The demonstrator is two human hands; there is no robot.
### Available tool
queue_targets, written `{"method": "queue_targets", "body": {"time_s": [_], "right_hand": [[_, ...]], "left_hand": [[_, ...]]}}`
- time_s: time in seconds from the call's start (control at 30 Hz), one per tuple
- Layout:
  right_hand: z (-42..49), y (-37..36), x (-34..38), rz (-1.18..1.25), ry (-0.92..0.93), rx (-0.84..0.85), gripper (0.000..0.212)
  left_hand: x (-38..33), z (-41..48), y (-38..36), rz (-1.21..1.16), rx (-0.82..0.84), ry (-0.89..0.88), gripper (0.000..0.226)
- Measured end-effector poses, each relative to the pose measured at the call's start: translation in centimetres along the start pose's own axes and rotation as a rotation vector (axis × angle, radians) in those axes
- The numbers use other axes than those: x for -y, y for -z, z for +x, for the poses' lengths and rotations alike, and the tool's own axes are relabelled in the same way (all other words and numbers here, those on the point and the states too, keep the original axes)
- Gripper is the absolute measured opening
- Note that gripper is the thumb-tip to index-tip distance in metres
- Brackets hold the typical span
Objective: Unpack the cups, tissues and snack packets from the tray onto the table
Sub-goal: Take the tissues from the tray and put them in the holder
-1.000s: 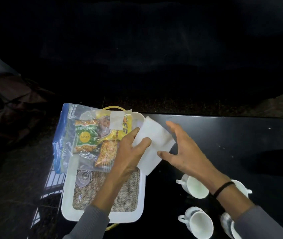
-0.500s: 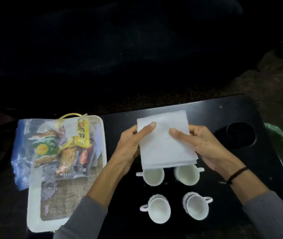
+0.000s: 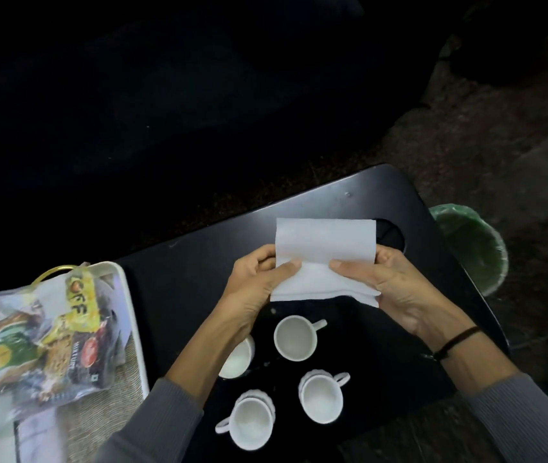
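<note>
Pinching the folded tissues (image 3: pixel 324 248) by their side edges, left hand (image 3: pixel 259 282) and right hand (image 3: pixel 389 289) fingers clamped, above the desk (image 3: pixel 199 262) beyond four cups (image 3: pixel 296 337); soft, light, floppy; best gripped along edges.

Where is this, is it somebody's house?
Probably a home sitting area: a low black table with white teacups, a tray of snack packets, and a green-lined bin on the floor.

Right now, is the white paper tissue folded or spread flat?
Folded. The white paper tissue shows layered edges along its near side, pinched between the left hand and right hand.
</note>
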State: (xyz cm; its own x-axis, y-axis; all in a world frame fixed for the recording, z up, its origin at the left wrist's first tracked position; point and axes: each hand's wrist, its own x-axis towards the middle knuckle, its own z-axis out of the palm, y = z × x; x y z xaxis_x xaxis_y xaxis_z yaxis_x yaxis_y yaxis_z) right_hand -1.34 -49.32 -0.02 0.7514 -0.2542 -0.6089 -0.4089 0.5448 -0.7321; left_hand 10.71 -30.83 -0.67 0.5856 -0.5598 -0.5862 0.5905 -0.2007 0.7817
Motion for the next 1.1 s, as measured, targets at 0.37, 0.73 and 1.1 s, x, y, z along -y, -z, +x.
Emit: {"method": "queue_targets", "body": {"time_s": [0.37, 0.73, 1.1], "right_hand": [[-1.7, 6.9, 3.3, -0.440, 0.262, -0.468, 0.038], [0.1, 5.7, 4.3, -0.964, 0.281, -0.595, 0.029], [2.8, 5.4, 3.4, -1.084, 0.261, -0.547, 0.013]], "left_hand": [[0.1, 2.0, -4.7, -0.028, -0.053, 0.096, 0.013], [0.5, 2.6, -5.8, -0.021, -0.075, 0.103, 0.013], [0.8, 3.0, -6.1, -0.063, -0.095, 0.122, 0.014]]}}
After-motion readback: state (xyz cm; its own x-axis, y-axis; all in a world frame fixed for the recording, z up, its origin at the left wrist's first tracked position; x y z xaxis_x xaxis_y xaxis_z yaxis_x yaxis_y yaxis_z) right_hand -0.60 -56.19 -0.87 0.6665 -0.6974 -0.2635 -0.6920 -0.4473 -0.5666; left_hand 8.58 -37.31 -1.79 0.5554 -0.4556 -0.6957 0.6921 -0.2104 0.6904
